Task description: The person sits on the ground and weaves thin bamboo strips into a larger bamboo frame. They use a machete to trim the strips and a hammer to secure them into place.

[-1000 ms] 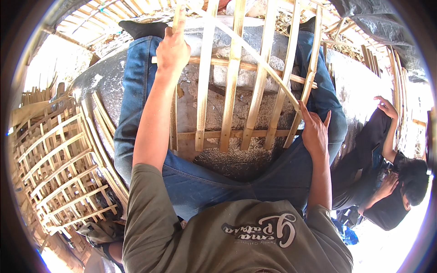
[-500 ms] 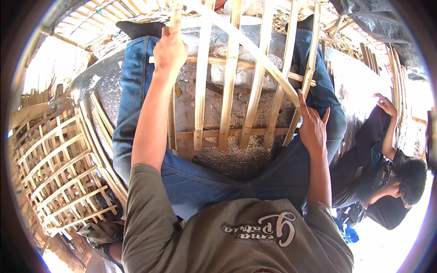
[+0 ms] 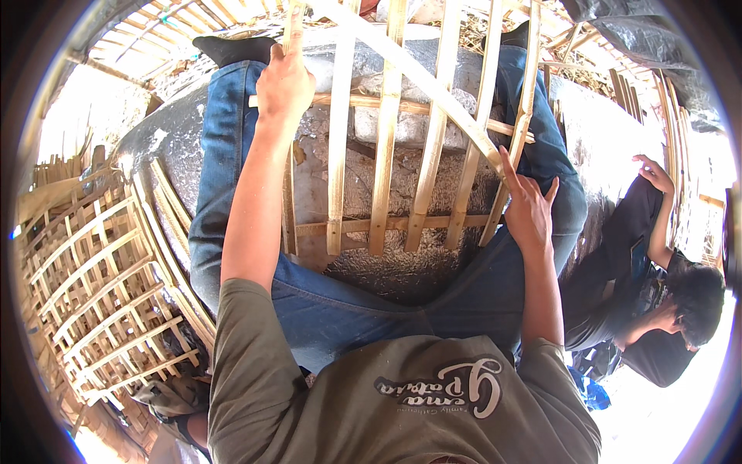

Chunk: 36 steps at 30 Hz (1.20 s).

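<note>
A bamboo frame of several upright slats [image 3: 382,162] joined by crosspieces [image 3: 417,105] lies between my spread legs. A pale diagonal bamboo strip [image 3: 433,87] crosses over the slats from the upper left to the right side. My left hand [image 3: 284,89] is closed round the leftmost slat near its upper part, with the index finger stretched along it. My right hand [image 3: 529,209] grips the lower right end of the diagonal strip. Its index finger lies against the strip and its little finger sticks out; the thumb is hidden.
A dark, glossy rounded surface [image 3: 158,143] lies under the frame. Woven bamboo lattice panels [image 3: 100,286] stand at the left, beside long bamboo strips [image 3: 166,209]. Another person [image 3: 657,286] sits at the right in dark clothes. Dark plastic sheeting [image 3: 641,46] hangs at the upper right.
The frame and both hands sit very slightly further left. My right index finger has shifted a little upward along the end of the diagonal strip. Both holds stay the same.
</note>
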Each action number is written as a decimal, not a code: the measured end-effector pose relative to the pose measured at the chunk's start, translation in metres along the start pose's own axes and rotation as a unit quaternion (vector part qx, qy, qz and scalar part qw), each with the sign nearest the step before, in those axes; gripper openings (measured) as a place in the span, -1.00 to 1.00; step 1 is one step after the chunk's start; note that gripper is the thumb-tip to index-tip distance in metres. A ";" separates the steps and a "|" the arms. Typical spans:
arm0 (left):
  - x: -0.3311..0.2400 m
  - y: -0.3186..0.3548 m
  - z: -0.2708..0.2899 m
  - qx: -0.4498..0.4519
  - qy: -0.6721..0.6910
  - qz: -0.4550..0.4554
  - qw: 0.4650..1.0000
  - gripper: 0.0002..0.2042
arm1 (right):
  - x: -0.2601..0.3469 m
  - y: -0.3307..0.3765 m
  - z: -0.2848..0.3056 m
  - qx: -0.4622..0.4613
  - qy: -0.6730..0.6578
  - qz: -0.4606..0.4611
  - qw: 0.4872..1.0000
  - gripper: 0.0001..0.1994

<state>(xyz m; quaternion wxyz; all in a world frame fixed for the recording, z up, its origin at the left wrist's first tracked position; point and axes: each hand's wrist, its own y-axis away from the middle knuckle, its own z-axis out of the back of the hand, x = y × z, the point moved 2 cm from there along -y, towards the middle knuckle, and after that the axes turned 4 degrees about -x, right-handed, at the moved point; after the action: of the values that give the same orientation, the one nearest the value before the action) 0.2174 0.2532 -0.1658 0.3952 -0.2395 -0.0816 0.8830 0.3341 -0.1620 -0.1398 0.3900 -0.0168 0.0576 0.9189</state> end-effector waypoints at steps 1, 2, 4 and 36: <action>-0.002 0.000 0.001 0.000 0.007 0.002 1.000 -0.12 | -0.001 0.000 -0.001 -0.005 0.003 0.003 1.000 -0.11; -0.001 0.000 0.001 -0.002 0.009 0.003 1.000 -0.13 | 0.000 0.000 -0.001 -0.005 -0.002 0.005 1.000 -0.11; 0.001 0.000 0.000 -0.004 0.014 0.004 1.000 -0.13 | 0.002 -0.001 0.001 -0.005 -0.011 0.009 1.000 -0.11; 0.003 0.000 -0.002 -0.011 0.012 -0.009 1.000 -0.12 | 0.007 -0.001 0.014 -0.009 -0.067 0.008 0.998 -0.26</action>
<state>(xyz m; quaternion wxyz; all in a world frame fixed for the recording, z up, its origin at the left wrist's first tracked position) 0.2166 0.2548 -0.1682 0.4019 -0.2535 -0.0887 0.8754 0.3300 -0.1550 -0.1260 0.3851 0.0417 0.0234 0.9216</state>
